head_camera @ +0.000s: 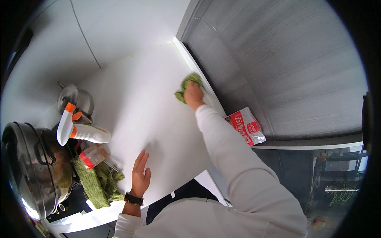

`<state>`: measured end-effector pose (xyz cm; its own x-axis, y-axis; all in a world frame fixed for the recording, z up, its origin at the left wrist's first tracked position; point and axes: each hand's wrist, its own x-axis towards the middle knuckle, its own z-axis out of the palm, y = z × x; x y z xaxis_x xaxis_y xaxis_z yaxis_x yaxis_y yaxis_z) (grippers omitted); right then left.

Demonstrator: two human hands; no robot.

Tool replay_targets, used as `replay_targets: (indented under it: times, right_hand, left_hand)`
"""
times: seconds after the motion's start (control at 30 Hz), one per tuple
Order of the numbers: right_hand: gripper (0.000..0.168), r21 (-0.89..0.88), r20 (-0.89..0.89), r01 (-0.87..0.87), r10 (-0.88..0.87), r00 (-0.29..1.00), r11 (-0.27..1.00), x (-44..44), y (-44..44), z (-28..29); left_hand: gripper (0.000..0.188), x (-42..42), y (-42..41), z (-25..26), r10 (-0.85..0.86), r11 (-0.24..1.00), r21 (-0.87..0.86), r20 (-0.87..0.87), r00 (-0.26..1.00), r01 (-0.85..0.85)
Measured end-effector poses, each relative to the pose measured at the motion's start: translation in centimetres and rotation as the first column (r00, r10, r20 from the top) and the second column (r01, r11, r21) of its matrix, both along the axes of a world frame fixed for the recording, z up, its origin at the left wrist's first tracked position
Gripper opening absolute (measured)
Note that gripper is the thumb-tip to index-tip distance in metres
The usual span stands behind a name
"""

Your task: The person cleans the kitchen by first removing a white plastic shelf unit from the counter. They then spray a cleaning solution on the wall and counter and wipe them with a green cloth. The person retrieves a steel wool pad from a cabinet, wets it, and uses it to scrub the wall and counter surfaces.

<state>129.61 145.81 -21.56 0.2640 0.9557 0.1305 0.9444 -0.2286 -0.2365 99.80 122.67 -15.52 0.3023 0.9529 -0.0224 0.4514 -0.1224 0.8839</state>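
My right hand (pixel 194 92) is pressed onto a crumpled green cloth (pixel 190 79) on the white countertop (pixel 143 98), close to the raised white edge (pixel 196 64) at the right. The cloth spreads out past my fingers, and the hand is slightly blurred. My left hand (pixel 140 175) hovers over or rests at the front of the counter, fingers somewhat apart and holding nothing; contact is hard to judge. Folded green cloths (pixel 95 184) lie to its left.
A white spray bottle (pixel 89 134) with an orange trigger, a metal kettle (pixel 84 102), a lidded steel pot (pixel 29 169) and a small plastic packet (pixel 93 156) crowd the left side. A red-and-white printed bag (pixel 247 126) lies beyond the right edge, beside a grey panel (pixel 285 65).
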Motion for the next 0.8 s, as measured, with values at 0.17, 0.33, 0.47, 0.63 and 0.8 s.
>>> replay_targets:
  times: [0.17,0.33,0.47,0.63,0.8]
  right_hand:
    - [0.009,-0.074,0.028,-0.493,0.496,0.868,0.867,-12.4,-1.9,1.1]
    - [0.014,-0.058,0.035,-0.452,0.455,0.89,0.89,-5.6,-2.1,1.1]
    - [0.011,-0.16,0.414,-0.357,0.391,0.822,0.92,4.3,-1.5,1.6]
    - [0.017,-0.329,0.267,-0.21,0.304,0.914,0.921,0.1,-10.2,1.5]
    - [0.013,-0.233,-0.059,-0.515,0.516,0.854,0.825,-12.1,-13.8,2.0]
  left_hand:
    - [0.06,0.5,0.7,0.0,0.045,0.999,-0.024,0.022,0.999,-0.045]
    - [0.061,1.3,3.2,1.1,-0.002,0.996,0.088,-0.017,1.0,0.003]
    - [0.06,1.9,3.6,1.3,0.011,0.997,0.079,0.047,0.999,-0.015]
    - [0.059,1.1,2.2,0.4,0.05,0.998,0.045,0.059,0.997,-0.052]
    - [0.059,0.7,2.3,0.9,0.04,0.997,0.062,0.023,0.999,-0.041]
